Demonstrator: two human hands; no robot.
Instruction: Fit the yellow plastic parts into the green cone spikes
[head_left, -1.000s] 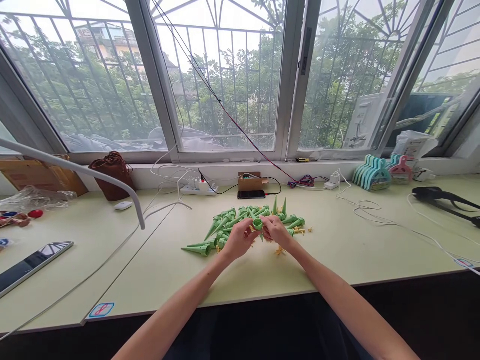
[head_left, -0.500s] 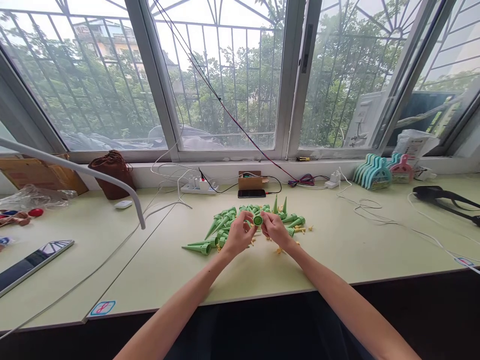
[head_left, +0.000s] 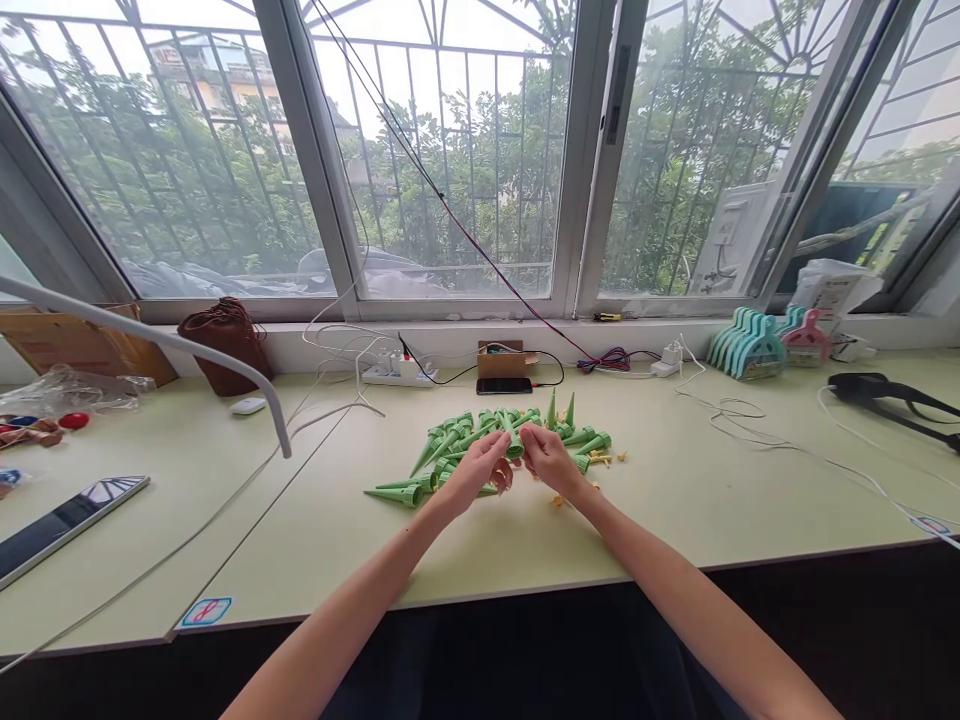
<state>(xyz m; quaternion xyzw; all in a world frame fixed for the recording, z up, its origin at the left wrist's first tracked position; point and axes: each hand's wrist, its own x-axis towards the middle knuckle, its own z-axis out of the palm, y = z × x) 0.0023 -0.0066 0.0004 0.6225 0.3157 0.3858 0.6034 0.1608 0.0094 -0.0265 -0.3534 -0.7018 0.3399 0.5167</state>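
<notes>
Between my hands is a green plant watering spike [head_left: 514,443], its round socket end tilted down toward me. The thumb and fingertips of my left hand [head_left: 480,467] pinch it from the left. From the right, the curled fingers of my right hand [head_left: 549,459] close on it, partly hiding its side. Behind and around them lies a pile of similar green spikes [head_left: 450,437], most on their sides. Two spikes [head_left: 570,410] stand point up just beyond my right hand. Small yellow plastic pieces [head_left: 600,459] are scattered at the right of the pile and below my right hand.
A black phone [head_left: 504,386] lies before a small open cardboard box [head_left: 501,362]. A power strip [head_left: 399,374] and cables run along the windowsill. Turquoise hangers [head_left: 746,345] and dark glasses [head_left: 885,395] are at right. A tablet [head_left: 67,525] and grey lamp arm [head_left: 225,352] are at left.
The held spike has tipped, so its open end now points lower and its side shows. My left hand has rolled slightly, its lower fingers now hanging beneath the spike.
</notes>
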